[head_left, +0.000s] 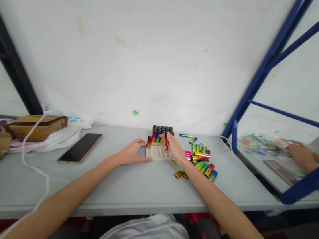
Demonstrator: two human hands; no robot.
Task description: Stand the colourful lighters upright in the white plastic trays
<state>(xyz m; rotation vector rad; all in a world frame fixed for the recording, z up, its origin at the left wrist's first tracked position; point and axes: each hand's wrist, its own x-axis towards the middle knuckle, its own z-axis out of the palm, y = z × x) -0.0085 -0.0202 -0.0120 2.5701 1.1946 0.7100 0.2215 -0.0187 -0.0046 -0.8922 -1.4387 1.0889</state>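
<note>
A pale tray with rows of round pockets (158, 152) sits on the table before me. Its back part holds several upright shiny metallic tubes (154, 136) in red, purple and blue, with black-topped ones (163, 129) behind them. My left hand (133, 153) grips the tray's left side, its thumb along the front corner. Over the right part of the tray, my right hand (174, 147) pinches a red shiny tube (166, 141); the fingers partly hide it. To the right of that hand lies a loose pile of multicoloured tubes (201, 164).
A phone (80, 148) lies on the left, near cardboard boxes (36, 124), plastic bags and a white cable (35, 168). A blue metal frame (257, 78) rises on the right. Beyond it, another person's hand (301, 154) is over plastic packets (264, 144).
</note>
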